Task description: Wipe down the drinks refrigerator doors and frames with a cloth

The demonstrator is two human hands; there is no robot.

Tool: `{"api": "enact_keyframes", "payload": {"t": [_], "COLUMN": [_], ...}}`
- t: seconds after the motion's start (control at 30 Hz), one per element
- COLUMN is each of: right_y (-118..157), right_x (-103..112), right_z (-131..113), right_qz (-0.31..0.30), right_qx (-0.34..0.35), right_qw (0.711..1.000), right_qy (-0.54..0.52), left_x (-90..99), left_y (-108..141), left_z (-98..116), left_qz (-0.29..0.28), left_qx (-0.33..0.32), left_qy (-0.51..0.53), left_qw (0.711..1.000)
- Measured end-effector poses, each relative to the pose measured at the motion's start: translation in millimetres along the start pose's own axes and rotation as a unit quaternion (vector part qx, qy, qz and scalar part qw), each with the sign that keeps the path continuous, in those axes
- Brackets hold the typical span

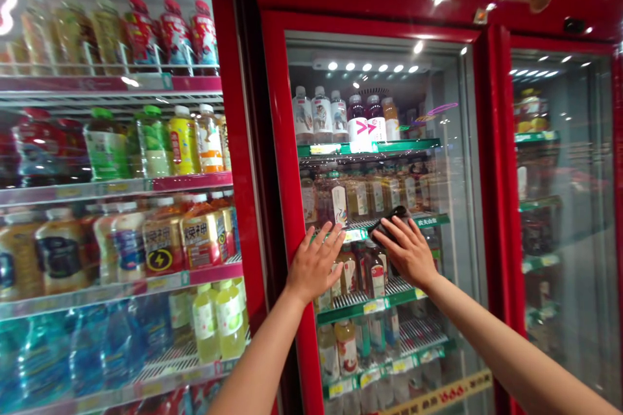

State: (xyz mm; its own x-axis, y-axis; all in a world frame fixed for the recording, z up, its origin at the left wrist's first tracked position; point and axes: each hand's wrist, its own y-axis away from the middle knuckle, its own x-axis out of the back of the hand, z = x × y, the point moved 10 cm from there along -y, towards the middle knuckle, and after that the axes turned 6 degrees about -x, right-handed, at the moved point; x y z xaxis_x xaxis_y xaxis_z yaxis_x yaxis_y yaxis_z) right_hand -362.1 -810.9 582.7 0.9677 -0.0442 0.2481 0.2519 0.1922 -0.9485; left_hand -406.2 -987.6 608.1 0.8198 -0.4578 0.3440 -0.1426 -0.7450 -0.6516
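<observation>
My left hand point(317, 264) lies flat with its fingers spread against the left side of a glass door point(460, 162), near its red frame point(287, 142). To the right, my right hand point(409, 249) presses a small black cloth point(392, 224) to the same pane. Its fingers lie over the cloth, which sticks out above and to the left of them. Behind the glass, shelves hold rows of bottles, among them a tall clear bottle point(339, 198) just above my left fingertips. The door appears closed.
On the left stands an open-fronted cooler with bottles on several shelves, such as a yellow-green drink bottle point(228, 314) and a red-capped bottle point(172, 32). A second glass door point(579, 207) is at the right. A printed strip point(438, 395) crosses the lower door.
</observation>
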Motion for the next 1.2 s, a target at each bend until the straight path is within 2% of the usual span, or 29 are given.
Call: {"api": "enact_keyframes", "payload": {"t": [0.07,0.17,0.23,0.3,0.37,0.4,0.47,0.53,0.63,0.7,0.8,0.87,0.9,0.97,1.07,1.13,1.2], "right_y": [-24,-46,-42,-25,-7,-3,-10,-32,-60,-63,-41,-22,-18,-28,-69,-90,-94], "right_x": [3,-2,-8,-13,-13,-11,-6,-2,-3,-8,-14,-15,-14,-11,-6,-5,-7], "right_z": [1,-31,-57,-75,-78,-73,-56,-45,-60,-85,-118,-123,-119,-106,-96,-102,-118], "right_qz": [0.036,0.057,0.036,-0.001,-0.032,-0.038,-0.025,0.003,0.030,0.022,-0.020,-0.043,-0.046,-0.038,-0.005,0.011,0.010], "right_qx": [-0.079,-0.129,-0.103,-0.036,0.028,0.038,-0.001,-0.081,-0.156,-0.134,-0.009,0.068,0.085,0.075,0.004,-0.039,-0.034], "right_qw": [0.996,0.990,0.994,0.999,0.999,0.998,1.000,0.997,0.987,0.991,1.000,0.997,0.995,0.996,1.000,0.999,0.999], "right_qy": [0.006,0.004,-0.001,-0.009,-0.015,-0.015,-0.009,-0.003,0.001,0.002,-0.007,-0.014,-0.016,-0.018,-0.028,-0.035,-0.039], "left_x": [1.6,2.9,4.2,6.7,8.7,8.7,5.4,-0.5,-8.3,-11.2,-13.3,-14.2,-14.7,-15.6,-16.9,-17.0,-15.8], "left_y": [2,4,9,21,41,51,70,81,87,86,85,86,86,87,86,85,87], "left_z": [-5,-10,-10,-17,-26,-30,-35,-37,-37,-36,-35,-34,-34,-34,-33,-32,-30], "left_qz": [0.014,0.025,0.025,0.025,0.020,0.015,-0.001,-0.016,-0.018,-0.013,-0.010,-0.014,-0.018,-0.029,-0.052,-0.067,-0.078], "left_qx": [0.024,0.047,0.047,0.070,0.104,0.114,0.117,0.113,0.120,0.127,0.131,0.129,0.128,0.128,0.131,0.133,0.139], "left_qy": [0.000,0.004,0.012,0.014,0.008,0.004,-0.002,0.000,0.012,0.022,0.035,0.037,0.035,0.028,0.021,0.020,0.018], "left_qw": [1.000,0.999,0.998,0.997,0.994,0.993,0.993,0.993,0.992,0.992,0.991,0.991,0.991,0.991,0.990,0.989,0.987]}}
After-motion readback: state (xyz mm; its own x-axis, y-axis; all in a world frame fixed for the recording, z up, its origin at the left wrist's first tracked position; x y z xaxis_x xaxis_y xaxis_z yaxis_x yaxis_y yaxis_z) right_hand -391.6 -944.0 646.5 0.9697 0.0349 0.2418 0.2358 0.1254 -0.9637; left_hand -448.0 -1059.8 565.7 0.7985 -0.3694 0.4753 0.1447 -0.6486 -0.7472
